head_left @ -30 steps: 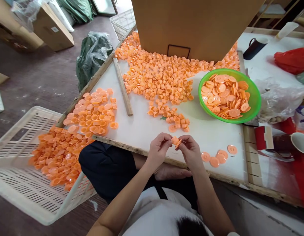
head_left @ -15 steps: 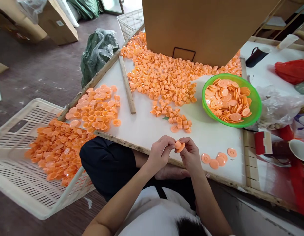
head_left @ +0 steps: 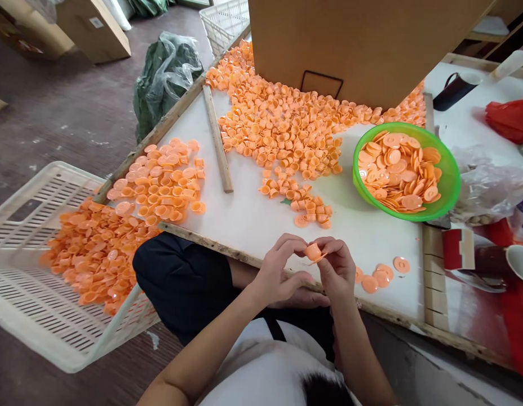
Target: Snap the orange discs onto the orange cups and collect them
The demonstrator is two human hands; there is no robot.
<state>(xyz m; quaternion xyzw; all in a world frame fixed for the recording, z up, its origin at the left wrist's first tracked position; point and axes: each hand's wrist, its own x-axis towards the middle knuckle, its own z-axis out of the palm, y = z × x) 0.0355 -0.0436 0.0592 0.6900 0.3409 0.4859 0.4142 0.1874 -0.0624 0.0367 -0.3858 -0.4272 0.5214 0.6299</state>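
A small orange plastic cup (head_left: pixel 314 251) with a flat orange disc at its lower end is held over the table's front edge. My right hand (head_left: pixel 338 269) pinches it between thumb and fingers. On the other side, my left hand (head_left: pixel 282 268) has its thumb spread away from its fingers, and its fingertips are at the cup's left side. Just right of my right hand, several loose orange discs (head_left: pixel 382 275) lie on the white tabletop. A little beyond my hands is a cluster of orange cups (head_left: pixel 314 210).
A green bowl (head_left: pixel 455 183) full of orange discs stands at the right. Behind, a large cardboard box (head_left: pixel 363 45) rises from a heap of cups (head_left: pixel 282 129). A wooden strip (head_left: pixel 218 138) lies at the left. A white crate (head_left: pixel 45 332) of orange pieces stands beside my leg.
My left thumb has come away from the orange piece and spread open. The cup and disc have tilted in my right hand. The view has shifted slightly.
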